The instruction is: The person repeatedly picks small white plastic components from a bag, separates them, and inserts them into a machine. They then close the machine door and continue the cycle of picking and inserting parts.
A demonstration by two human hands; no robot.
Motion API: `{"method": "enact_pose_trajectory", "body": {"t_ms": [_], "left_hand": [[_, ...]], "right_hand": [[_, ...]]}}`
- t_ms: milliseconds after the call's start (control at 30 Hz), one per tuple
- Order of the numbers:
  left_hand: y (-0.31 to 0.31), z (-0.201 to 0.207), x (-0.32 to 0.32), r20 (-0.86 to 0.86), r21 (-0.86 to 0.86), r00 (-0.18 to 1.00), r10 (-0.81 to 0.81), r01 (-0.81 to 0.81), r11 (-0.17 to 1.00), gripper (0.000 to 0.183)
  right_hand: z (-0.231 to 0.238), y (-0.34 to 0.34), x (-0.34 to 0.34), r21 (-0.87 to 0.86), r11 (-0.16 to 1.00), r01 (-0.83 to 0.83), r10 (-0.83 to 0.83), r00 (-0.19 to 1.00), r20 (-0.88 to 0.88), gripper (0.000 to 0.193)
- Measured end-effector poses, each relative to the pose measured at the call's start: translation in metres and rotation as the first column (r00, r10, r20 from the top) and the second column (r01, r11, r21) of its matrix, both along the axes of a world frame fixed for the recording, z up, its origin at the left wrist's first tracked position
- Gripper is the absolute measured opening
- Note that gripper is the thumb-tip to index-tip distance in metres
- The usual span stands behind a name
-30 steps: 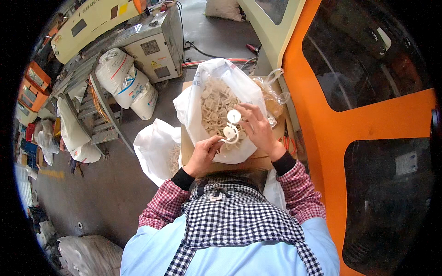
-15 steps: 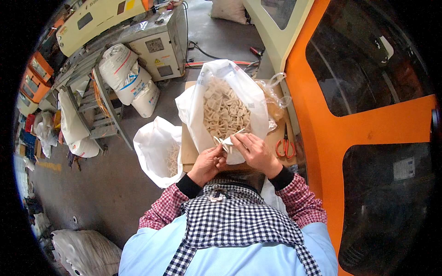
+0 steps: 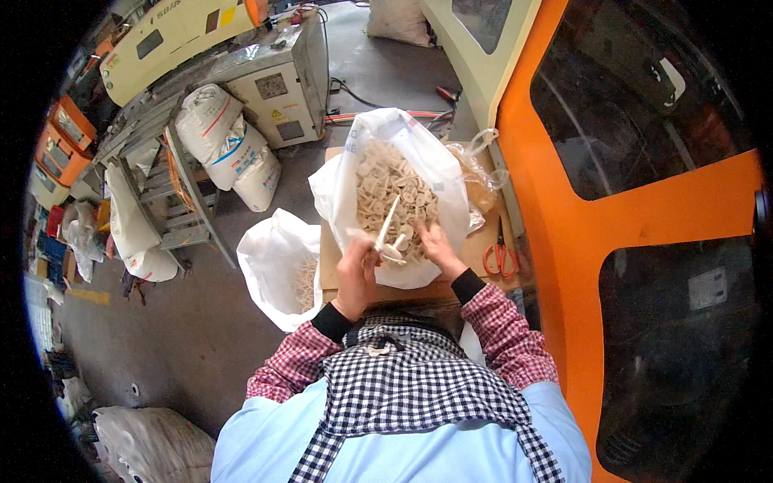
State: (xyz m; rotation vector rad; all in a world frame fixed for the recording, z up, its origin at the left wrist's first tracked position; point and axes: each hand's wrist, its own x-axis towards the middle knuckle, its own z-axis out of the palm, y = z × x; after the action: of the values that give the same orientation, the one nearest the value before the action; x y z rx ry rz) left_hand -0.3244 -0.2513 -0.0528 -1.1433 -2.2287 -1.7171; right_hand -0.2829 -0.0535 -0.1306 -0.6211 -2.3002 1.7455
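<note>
My left hand [image 3: 354, 278] is closed on a white plastic molded piece [image 3: 390, 224] with a long thin stem pointing up and away from me. Around its lower end the shapes are blurred. My right hand [image 3: 439, 248] is apart from that piece, at the near right of a large white plastic bag [image 3: 451, 173], fingers stretched toward the contents and slightly smeared. Inside this bag lies a heap of cream-coloured plastic parts [image 3: 394, 181] with round discs and short stems. A smaller white bag [image 3: 270, 249] stands to the left, holding thin cream-coloured scraps [image 3: 306, 282].
Red-handled scissors [image 3: 500, 256] lie on the cardboard [image 3: 510, 221] right of the big bag, near a crumpled clear bag [image 3: 483, 177]. An orange machine [image 3: 555, 258] borders my right side. Full sacks [image 3: 233, 145] and a metal ladder-like frame [image 3: 173, 201] stand at the left.
My hands have moved apart: the right hand left the white piece and dropped toward the bag's parts. The left hand keeps the piece, its stem now tilted upward.
</note>
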Motion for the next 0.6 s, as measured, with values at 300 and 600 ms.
{"method": "enact_pose_trajectory", "body": {"t_ms": [300, 600], "left_hand": [[-0.008, -0.006, -0.008, 0.757, 0.190, 0.563, -0.332, 0.296, 0.936, 0.013], [-0.018, 0.018, 0.001, -0.522, -0.251, 0.765, -0.376, 0.283, 0.926, 0.026]], "right_hand": [[0.121, -0.032, 0.045, 0.874, 0.458, -0.166, 0.643, 0.741, -0.196, 0.026], [0.083, -0.041, 0.062, -0.549, 0.707, -0.445, 0.513, 0.858, -0.033, 0.014]]}}
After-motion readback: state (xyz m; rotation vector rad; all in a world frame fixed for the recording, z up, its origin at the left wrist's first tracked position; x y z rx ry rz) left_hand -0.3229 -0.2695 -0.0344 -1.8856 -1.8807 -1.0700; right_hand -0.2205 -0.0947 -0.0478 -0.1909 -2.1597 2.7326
